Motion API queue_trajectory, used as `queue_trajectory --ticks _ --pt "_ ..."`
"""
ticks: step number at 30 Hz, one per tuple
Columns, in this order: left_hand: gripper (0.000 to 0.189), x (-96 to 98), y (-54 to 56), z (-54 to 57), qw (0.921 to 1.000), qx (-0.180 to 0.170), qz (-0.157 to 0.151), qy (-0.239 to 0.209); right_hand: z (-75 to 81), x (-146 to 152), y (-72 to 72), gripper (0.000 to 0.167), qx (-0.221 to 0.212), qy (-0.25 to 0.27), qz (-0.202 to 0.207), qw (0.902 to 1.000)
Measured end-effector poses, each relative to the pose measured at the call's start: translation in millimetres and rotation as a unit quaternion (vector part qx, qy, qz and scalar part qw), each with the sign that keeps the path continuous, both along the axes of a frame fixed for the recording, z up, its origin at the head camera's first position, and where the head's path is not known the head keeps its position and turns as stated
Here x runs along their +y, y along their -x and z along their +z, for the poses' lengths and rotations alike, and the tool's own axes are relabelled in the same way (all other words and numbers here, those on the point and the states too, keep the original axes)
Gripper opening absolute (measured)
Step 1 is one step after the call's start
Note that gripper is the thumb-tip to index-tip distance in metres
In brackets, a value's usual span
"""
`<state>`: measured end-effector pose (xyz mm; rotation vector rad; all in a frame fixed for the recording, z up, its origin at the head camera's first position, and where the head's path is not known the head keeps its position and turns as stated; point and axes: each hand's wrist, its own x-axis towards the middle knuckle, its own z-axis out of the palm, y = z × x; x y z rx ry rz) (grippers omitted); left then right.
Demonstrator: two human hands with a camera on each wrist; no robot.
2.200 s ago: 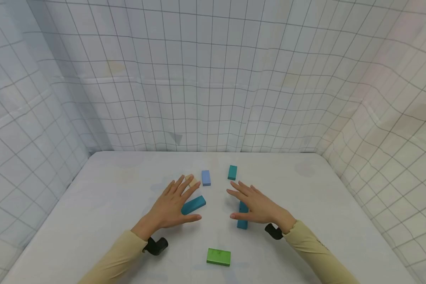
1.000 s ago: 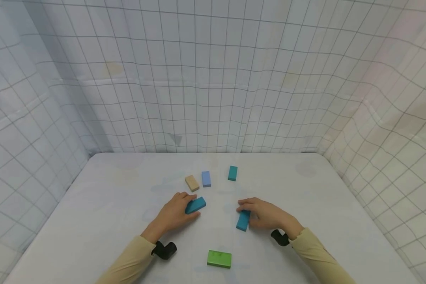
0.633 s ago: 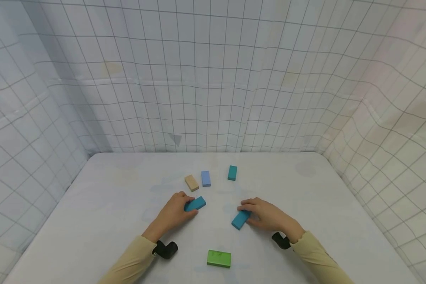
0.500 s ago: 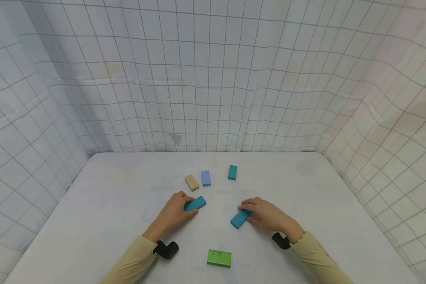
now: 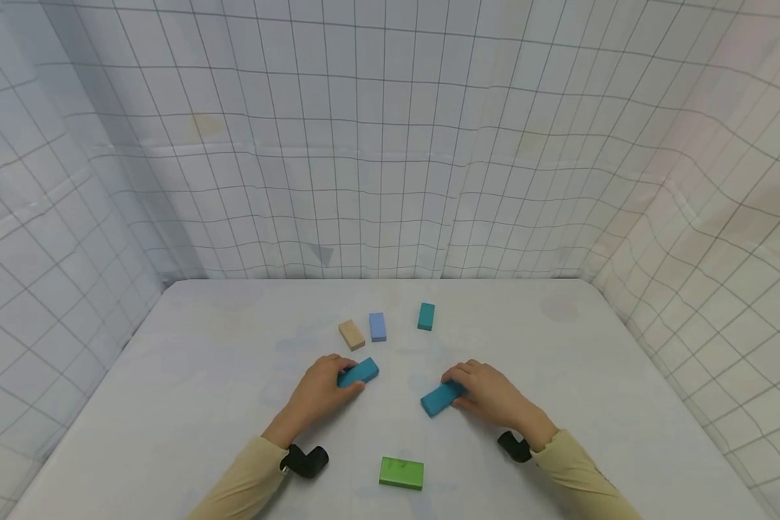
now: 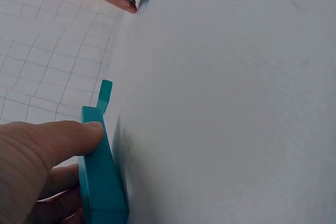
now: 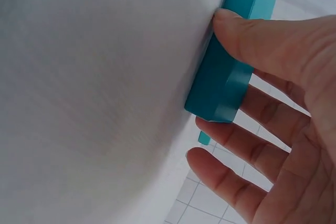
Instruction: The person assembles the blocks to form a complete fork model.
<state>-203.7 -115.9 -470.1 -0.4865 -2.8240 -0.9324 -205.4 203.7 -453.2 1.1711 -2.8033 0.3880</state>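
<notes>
My left hand [image 5: 320,390] pinches a long blue block [image 5: 362,370] between thumb and fingers. In the left wrist view the thumb presses one side of that block [image 6: 100,182], with the fingers behind it. Right of centre, my right hand [image 5: 490,392] grips a second blue block [image 5: 440,399], which lies slanted with its free end toward the middle. The right wrist view shows the thumb on one face of this block [image 7: 220,77] and fingers along the opposite side. Each hand hides part of its block.
Behind the hands lie a tan block [image 5: 352,335], a light blue block [image 5: 378,327] and a teal block [image 5: 426,316]. A green block [image 5: 401,473] sits nearer the front of the white table [image 5: 201,347]. Gridded white curtains [image 5: 390,144] surround it.
Both hands came down from spread fingers over the blocks and took hold of them. The right block has turned, its near end swinging left. The left block has barely shifted.
</notes>
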Motion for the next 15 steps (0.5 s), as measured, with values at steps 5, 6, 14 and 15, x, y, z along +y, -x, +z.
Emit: queue_trajectory --ticks 5,6,14,15 --pt "0.035 3.4 -1.4 0.0 0.9998 -0.003 0.01 -0.014 -2.5 -0.2 -0.5 0.034 0.014 0.016 -0.004 0.9998" --pt "0.036 4.4 -1.8 0.3 0.9998 -0.001 0.012 -0.017 -3.0 -0.3 -0.5 0.034 0.015 0.02 -0.005 0.9997" --pt "0.038 14.0 -4.7 4.7 0.9988 0.0 0.02 -0.044 -4.8 -2.2 0.1 0.037 0.023 0.05 -0.024 0.9982" --pt "0.038 15.4 -5.0 5.7 0.9988 -0.002 0.019 -0.045 -4.8 -2.5 0.3 0.037 0.025 0.053 -0.025 0.9979"
